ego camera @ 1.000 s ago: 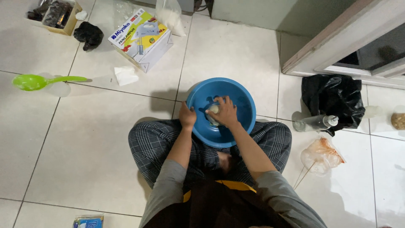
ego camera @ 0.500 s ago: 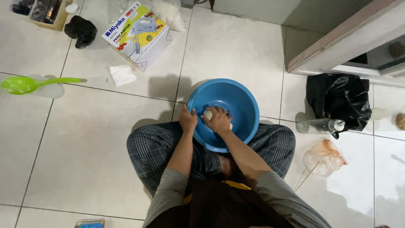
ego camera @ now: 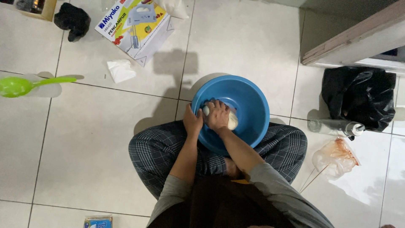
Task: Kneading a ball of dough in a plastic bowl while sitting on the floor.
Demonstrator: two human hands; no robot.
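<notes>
Firmly closed, right hand point(ego camera: 218, 115) presses dough point(ego camera: 231, 120) in basin point(ego camera: 253, 101).

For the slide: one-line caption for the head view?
Seated on a tiled floor, right hand presses pale dough in a blue basin; left hand grips its rim.

The right hand point(ego camera: 218, 115) covers most of the pale lump of dough point(ego camera: 231, 120) in the round blue plastic basin point(ego camera: 249, 99) (only its ends show). The small blue packet point(ego camera: 98, 221) and brown cardboard box point(ego camera: 36, 7) are cut by edges.
</notes>
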